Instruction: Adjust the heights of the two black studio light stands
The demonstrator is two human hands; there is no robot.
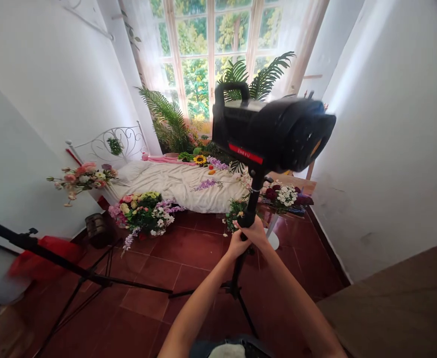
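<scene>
A black studio light (270,129) with a top handle and a red label sits on top of a black light stand (253,201) in front of me. My left hand (237,244) is wrapped round the stand's pole below the light. Just above it and to the right, my right hand (254,231) grips the same pole near its collar. Both hands are closed and close together. The fingers on the far side of the pole are hidden. Below them the stand's legs spread over the floor.
Another black stand (54,253) slants across the left, its leg near mine. A bed with a white blanket (199,191) lies ahead, flower bunches (143,211) along its front. Dark red flowers (278,194) stand right of the pole. Walls rise on both sides of the tiled floor (188,246).
</scene>
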